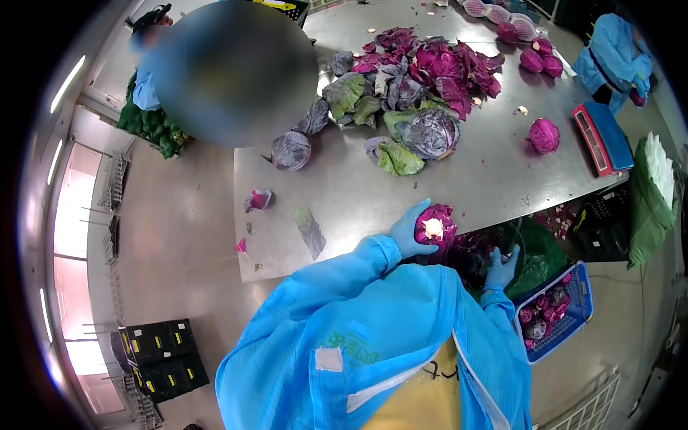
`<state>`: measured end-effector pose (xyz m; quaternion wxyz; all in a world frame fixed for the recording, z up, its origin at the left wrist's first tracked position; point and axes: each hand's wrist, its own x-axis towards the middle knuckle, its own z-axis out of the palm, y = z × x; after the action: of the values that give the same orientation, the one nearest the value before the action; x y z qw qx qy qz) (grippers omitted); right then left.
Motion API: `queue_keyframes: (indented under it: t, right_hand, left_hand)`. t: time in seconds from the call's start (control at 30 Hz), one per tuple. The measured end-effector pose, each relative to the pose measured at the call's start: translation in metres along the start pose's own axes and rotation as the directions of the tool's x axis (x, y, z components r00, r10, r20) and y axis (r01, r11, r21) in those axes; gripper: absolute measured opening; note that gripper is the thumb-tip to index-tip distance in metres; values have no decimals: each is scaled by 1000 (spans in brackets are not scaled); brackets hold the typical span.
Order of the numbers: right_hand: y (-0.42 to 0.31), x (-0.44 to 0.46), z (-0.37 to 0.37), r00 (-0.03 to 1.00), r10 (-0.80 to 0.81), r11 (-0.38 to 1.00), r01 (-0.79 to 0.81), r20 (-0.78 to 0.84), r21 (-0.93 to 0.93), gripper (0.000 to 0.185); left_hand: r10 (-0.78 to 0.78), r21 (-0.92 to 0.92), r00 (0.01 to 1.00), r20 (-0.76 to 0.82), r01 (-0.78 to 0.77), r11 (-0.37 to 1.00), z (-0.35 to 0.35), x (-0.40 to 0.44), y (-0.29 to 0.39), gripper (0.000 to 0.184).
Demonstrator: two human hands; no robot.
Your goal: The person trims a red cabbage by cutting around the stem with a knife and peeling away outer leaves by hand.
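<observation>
My left hand (412,233), in a blue glove, is wrapped round a trimmed red cabbage (436,225) at the table's near edge; its pale cut stem faces up. Over on the right, my right hand (502,267), also gloved, is beside the green mesh bag (541,258) below the table edge. Its fingers are apart, and a knife or other thin object in them cannot be made out. Dark purple leaves (473,254) lie between the two hands. Farther up the metal table (337,208) is a whole cabbage with dull outer leaves (430,134).
Loose purple leaves (451,68) are heaped at the table's far side. A blue basket (573,315) of cabbages stands at the lower right, near a black crate (602,229). A red and blue box (602,140) lies on the right. Co-workers stand at the far right and upper left.
</observation>
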<state>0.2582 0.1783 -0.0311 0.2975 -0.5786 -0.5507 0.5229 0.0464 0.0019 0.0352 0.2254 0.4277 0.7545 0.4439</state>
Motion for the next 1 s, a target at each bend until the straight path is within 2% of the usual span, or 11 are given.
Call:
queue_keyframes:
  t: [0.03, 0.07, 0.13, 0.2, 0.27, 0.3, 0.37, 0.67, 0.8, 0.9, 1.0]
  right_hand:
    - [-6, -7, 9, 977, -208, 976, 205, 37, 79, 52]
    - [-13, -14, 21, 959, -180, 963, 126, 220, 239, 51]
    - [-41, -32, 43, 882, -209, 972, 140, 422, 188, 46]
    - [-62, -39, 52, 706, -494, 860, 481, 507, 169, 44]
    - [-55, -36, 57, 742, -303, 952, 269, 598, 149, 41]
    - [-59, -36, 57, 744, -307, 951, 271, 593, 152, 41]
    - [-67, -38, 55, 668, -529, 816, 570, 524, 98, 38]
    - [-67, -32, 55, 592, -582, 665, 741, 558, -93, 36]
    - [-69, -31, 52, 625, -528, 717, 691, 575, -92, 34]
    - [-66, -29, 51, 591, -525, 662, 736, 613, -142, 37]
    - [-61, -31, 58, 672, -508, 807, 591, 539, 24, 35]
  left_hand:
    - [-8, 10, 1000, 16, 8, 1000, 0, 2, 1, 108]
    - [-14, 23, 999, 34, 13, 1000, -2, 3, 1, 108]
    - [5, 30, 999, 52, -6, 1000, -4, 6, 4, 108]
    - [22, 34, 997, 71, -25, 999, -5, 7, 4, 107]
    - [-30, -10, 997, 69, 30, 999, -3, 6, 1, 106]
    - [-24, -8, 997, 72, 25, 1000, -2, 6, -2, 106]
    - [23, -49, 998, 54, -21, 999, 0, 5, -9, 106]
    - [2, -85, 996, 92, 6, 996, -5, 9, -6, 107]
    - [41, -90, 992, 118, -30, 995, -6, 15, -8, 107]
    - [48, -44, 990, 134, -42, 998, -5, 14, -6, 107]
    - [13, -86, 990, 144, 0, 996, -7, 17, -3, 107]
